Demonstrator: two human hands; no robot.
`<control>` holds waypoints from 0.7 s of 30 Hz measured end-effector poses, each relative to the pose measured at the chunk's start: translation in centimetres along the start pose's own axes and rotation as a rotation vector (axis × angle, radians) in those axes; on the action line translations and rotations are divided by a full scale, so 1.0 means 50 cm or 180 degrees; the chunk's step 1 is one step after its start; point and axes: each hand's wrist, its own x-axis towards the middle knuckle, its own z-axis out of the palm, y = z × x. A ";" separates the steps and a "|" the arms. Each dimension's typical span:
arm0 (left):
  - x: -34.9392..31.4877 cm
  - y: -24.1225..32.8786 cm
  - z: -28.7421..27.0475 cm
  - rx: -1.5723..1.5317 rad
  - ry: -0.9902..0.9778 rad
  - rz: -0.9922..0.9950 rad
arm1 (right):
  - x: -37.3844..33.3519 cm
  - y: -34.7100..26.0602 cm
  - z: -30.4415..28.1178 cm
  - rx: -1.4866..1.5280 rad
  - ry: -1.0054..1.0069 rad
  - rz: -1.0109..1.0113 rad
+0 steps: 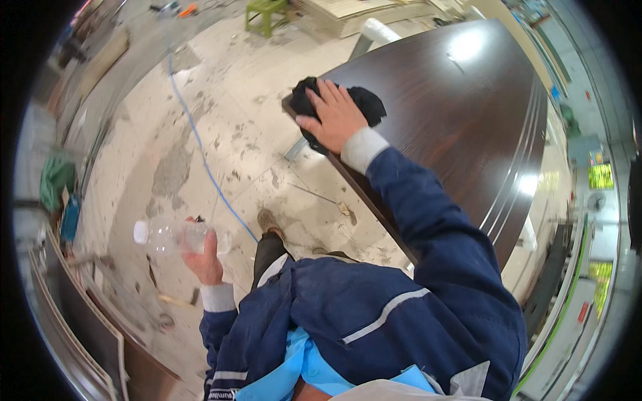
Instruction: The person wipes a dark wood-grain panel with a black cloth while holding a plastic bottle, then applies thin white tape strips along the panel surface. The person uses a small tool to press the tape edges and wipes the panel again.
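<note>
My right hand (332, 115) lies flat on a black cloth (364, 101), pressing it onto the near corner of a large dark brown wooden panel (461, 113). The panel is glossy and reflects ceiling lights. My left hand (204, 257) grips a clear plastic bottle (175, 236) with a white cap, held sideways out over the floor at my left. Both arms wear a navy jacket with grey stripes and pale cuffs.
A blue cable (200, 150) runs across the stained, pale tiled floor. A green stool (265, 13) stands at the back. Dark wooden panels (80, 321) lean at the lower left. My shoe (269, 222) is below the panel's corner. Green bags (55, 177) sit at the left.
</note>
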 end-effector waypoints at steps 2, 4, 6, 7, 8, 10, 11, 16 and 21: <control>0.074 0.015 -0.002 -0.0008 -0.0174 -0.0004 | 0.096 0.093 -0.033 -0.0008 0.0174 0.0522; 0.140 0.025 0.000 -0.0150 -0.0322 -0.0020 | 0.135 0.148 -0.058 -0.0545 0.0818 0.1069; 0.192 0.021 0.012 -0.0319 -0.0435 -0.0098 | 0.139 0.133 -0.053 -0.0809 0.0445 0.0969; 0.206 0.020 0.018 -0.0385 -0.0477 -0.0185 | 0.101 0.083 -0.030 -0.0524 0.0879 0.0615; 0.228 0.019 0.031 -0.0464 -0.0472 -0.0286 | 0.070 0.034 -0.011 -0.0603 0.0799 -0.0248; 0.270 0.025 0.063 -0.0229 -0.0691 -0.0392 | -0.028 -0.057 0.013 -0.0199 0.1069 -0.0506; 0.292 0.028 0.081 -0.0048 -0.0700 -0.0524 | -0.075 -0.098 0.026 0.0148 0.1036 -0.0348; 0.359 0.037 0.146 -0.0005 -0.1095 -0.0278 | -0.401 0.177 -0.036 -0.1578 0.0650 0.1084; 0.424 0.073 0.210 -0.0005 -0.1518 -0.0027 | -0.473 0.409 -0.126 -0.1475 0.0310 0.3926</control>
